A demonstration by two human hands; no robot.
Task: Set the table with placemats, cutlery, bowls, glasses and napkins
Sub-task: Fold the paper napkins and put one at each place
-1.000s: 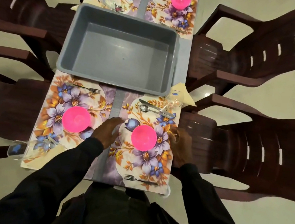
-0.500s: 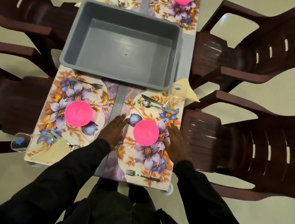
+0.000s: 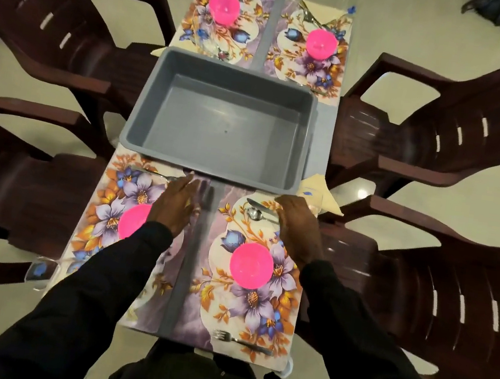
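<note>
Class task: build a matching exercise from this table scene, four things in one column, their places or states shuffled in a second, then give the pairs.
1 grey tub
2 nearest fork
3 near spoon
4 left hand

a beside a knife
b on the near right placemat's closest edge
c empty, in the middle
d open, above the near left placemat

Pairs: 1c, 2b, 3a, 4d

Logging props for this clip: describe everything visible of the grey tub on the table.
The grey tub is a rectangular bin, plastic by its look, with rounded corners, an out-turned rim and smooth walls. It stands upright and empty in the middle of the table, its near and far rims overlapping the floral placemats. The left hand and right hand reach flat toward its near rim; whether they touch it cannot be told.
</note>
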